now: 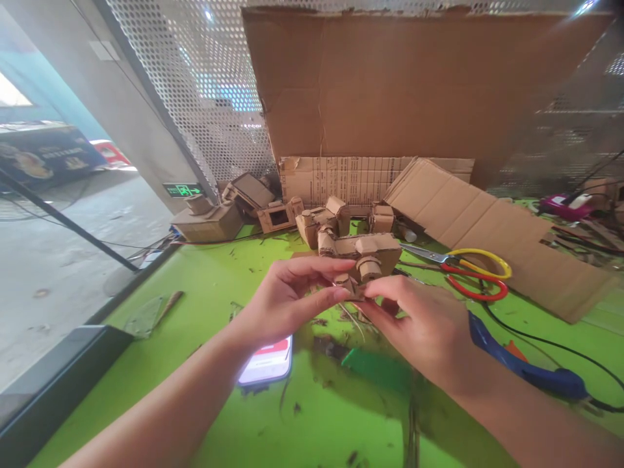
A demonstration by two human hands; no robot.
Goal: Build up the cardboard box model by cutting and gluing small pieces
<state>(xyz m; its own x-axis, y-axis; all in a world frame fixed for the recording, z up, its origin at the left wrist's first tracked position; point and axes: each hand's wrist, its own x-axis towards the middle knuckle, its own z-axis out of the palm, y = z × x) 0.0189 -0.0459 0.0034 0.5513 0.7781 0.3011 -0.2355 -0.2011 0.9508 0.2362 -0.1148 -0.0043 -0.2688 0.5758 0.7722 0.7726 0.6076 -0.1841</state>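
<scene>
Both hands meet over the green table around a small folded cardboard piece (347, 283). My left hand (295, 292) pinches it from the left between thumb and fingers. From the right, my right hand (419, 318) has its thumb and index finger closed at the piece's lower right edge. Just behind the fingertips stands a cardboard model (385, 244) with a rounded stub on its front; whether the small piece touches it I cannot tell. Under my wrists lie a lit phone (268, 361) and a green-handled tool (377, 369).
Scissors (468, 270) with red and yellow handles lie right of the model. A blue-handled tool (526, 364) with a black cable rests near my right forearm. Several cardboard constructions (280, 218) and a long cardboard strip (487, 227) stand behind. Scraps litter the green tabletop (219, 416).
</scene>
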